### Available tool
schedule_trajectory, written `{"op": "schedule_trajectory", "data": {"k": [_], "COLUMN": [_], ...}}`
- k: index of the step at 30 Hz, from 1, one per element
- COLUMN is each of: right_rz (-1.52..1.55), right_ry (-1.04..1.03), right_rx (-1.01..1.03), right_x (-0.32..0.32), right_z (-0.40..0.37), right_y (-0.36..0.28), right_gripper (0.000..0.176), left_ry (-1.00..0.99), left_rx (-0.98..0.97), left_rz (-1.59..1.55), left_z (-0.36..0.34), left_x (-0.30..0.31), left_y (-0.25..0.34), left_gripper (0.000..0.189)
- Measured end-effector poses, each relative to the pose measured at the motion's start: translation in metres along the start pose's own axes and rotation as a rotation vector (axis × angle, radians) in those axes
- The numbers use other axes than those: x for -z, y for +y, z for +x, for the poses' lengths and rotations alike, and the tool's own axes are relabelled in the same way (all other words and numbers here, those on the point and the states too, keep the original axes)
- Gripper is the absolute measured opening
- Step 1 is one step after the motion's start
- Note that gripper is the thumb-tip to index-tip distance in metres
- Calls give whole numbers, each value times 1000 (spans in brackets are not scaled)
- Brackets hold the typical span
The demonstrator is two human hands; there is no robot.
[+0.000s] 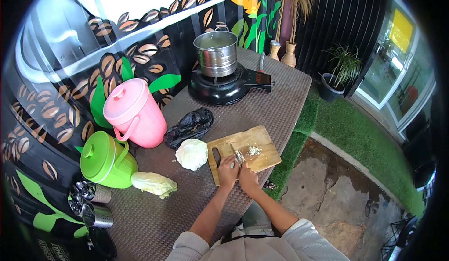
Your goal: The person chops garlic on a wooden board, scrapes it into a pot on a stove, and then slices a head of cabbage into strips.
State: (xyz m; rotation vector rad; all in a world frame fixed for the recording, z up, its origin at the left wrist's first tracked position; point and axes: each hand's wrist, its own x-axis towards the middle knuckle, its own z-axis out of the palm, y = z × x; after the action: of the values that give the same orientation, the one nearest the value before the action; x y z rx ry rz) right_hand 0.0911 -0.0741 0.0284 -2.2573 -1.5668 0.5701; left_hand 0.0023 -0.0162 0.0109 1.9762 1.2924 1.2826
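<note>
Knife (237, 154) is in my right hand (248, 178), fist closed round the handle as far as I can see, with the blade angled down onto the cutting board (267, 159) about mid-board. My left hand (228, 170) is right up against the right one. Its fingers are curled down on the wood just beside the blade, but whatever's under them is too small to make out, so I can't tell if it's gripping anything.

There's a little pale pile of chopped bits (253, 150) just past the blade, toward the far side of the board. A dark thing (216, 155) is lying on the left part of the board, no clue what it is from here.

The board sits at the right edge of the counter (154, 214), on the side nearest me. Just left of it is a cabbage half (191, 154), and behind that a crumpled black plastic bag (189, 127). Further left are a pink lidded jug (135, 114) and a green lidded jug (105, 159), close together. A leafy cabbage piece (153, 184) lies right in front of the green one. Two metal cups (96, 205) lie on their sides at the left edge.

At the far end of the counter, well away from my hands, a steel pot (216, 53) sits on a black stove (220, 87).
</note>
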Motion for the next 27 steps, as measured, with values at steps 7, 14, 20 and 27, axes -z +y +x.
{"op": "schedule_trajectory", "data": {"k": [7,14,20,27], "right_rz": [173,306,192,123], "right_ry": [-147,-266,-76,-10], "right_rx": [45,32,72,9], "right_x": [37,23,13,10], "right_z": [18,20,-2,-21], "right_y": [13,34,21,8], "right_gripper": [28,34,29,29], "left_ry": [35,14,46,22], "left_rx": [20,50,29,41], "left_rz": [2,-33,-50,-37], "left_z": [2,2,1,-1], "left_x": [5,3,1,1], "left_y": [5,0,2,4], "left_gripper": [20,17,13,14]}}
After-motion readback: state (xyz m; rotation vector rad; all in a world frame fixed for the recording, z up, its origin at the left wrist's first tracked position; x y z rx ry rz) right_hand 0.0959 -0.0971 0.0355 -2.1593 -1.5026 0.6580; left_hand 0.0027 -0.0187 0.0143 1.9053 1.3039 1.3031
